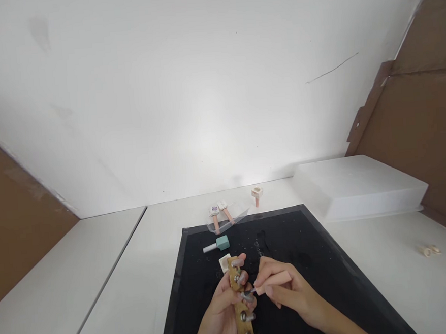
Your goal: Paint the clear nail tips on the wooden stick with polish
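Observation:
My left hand is wrapped round a narrow yellowish wooden strip with several metal pegs along it. Small pale, clear tips, which look like false nails, stick out from the pegs. Between the fingers of my right hand is a pink nail polish brush, held by its cap. Its dark bristle end is at the middle tip, seemingly touching it. Just beyond the strip lies an open white square pot, partly hidden by it. A green nail polish bottle with a white cap lies on its side farther back.
A black mat covers the middle of the white table. At its back edge, two pink-capped bottles lie on a clear tray. Another pink-handled piece lies behind. A white foam block and small beige pieces are at right.

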The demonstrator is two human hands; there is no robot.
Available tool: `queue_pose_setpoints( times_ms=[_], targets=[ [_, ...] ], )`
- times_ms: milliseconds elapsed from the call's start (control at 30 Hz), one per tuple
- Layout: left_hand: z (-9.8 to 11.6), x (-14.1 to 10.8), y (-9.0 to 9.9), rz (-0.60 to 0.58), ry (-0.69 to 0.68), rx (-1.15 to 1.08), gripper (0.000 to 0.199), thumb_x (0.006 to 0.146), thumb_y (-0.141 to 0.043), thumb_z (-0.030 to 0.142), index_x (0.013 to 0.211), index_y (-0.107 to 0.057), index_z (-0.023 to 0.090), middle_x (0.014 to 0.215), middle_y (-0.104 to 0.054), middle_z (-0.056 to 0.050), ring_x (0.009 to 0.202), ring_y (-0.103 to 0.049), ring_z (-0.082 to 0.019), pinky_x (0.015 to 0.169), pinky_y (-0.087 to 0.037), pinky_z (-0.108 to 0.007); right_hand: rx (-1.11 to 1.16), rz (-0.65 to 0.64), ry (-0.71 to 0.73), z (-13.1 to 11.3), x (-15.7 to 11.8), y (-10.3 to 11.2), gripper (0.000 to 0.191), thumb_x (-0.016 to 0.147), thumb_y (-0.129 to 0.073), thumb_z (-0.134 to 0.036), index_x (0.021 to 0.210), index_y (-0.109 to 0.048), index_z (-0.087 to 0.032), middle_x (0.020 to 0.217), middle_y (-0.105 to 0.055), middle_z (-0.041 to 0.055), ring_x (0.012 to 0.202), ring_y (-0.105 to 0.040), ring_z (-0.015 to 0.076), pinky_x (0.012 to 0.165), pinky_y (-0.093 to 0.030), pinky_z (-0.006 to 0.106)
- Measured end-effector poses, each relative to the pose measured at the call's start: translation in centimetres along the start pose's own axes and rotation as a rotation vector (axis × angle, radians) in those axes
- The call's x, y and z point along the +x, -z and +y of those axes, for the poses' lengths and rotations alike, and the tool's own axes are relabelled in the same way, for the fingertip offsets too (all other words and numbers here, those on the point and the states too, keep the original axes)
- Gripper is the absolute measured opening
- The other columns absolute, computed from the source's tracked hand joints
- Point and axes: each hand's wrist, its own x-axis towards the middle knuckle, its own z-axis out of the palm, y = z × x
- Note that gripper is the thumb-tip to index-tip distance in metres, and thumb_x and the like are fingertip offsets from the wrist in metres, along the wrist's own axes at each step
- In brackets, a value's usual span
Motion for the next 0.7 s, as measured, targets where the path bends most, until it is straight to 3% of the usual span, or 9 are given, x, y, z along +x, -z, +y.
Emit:
queue_pose_setpoints(
  times_ms=[400, 700],
  targets=[
    [-0.08, 0.19, 0.10, -0.018, -0.009, 0.004, 0.073, 0.054, -0.058, 0.000, 0.121, -0.051, 0.026, 0.076, -0.053, 0.002, 0.058, -0.045, -0.007, 0.059, -0.036, -0.024, -0.022, -0.012, 0.009, 0.04, -0.06, 0.02, 0.016, 0.077, -0.064, -0.032, 0.080, -0.071, -0.017, 0.073, -0.046, -0.0004, 0.050, -0.039, 0.0063, 0.044, -0.029, 0.021],
    [-0.18, 0.13, 0.14, -0.016, -0.001, 0.005, 0.071, 0.055, -0.057, 0.000, 0.121, -0.052, 0.027, 0.078, -0.054, 0.001, 0.062, -0.047, -0.008, 0.062, -0.037, -0.023, -0.132, -0.005, 0.012, -0.42, -0.01, -0.13, 0.016, 0.077, -0.062, -0.030, 0.079, -0.072, -0.017, 0.071, -0.047, -0.0001, 0.058, -0.042, 0.0105, 0.053, -0.031, 0.024]
  ],
)
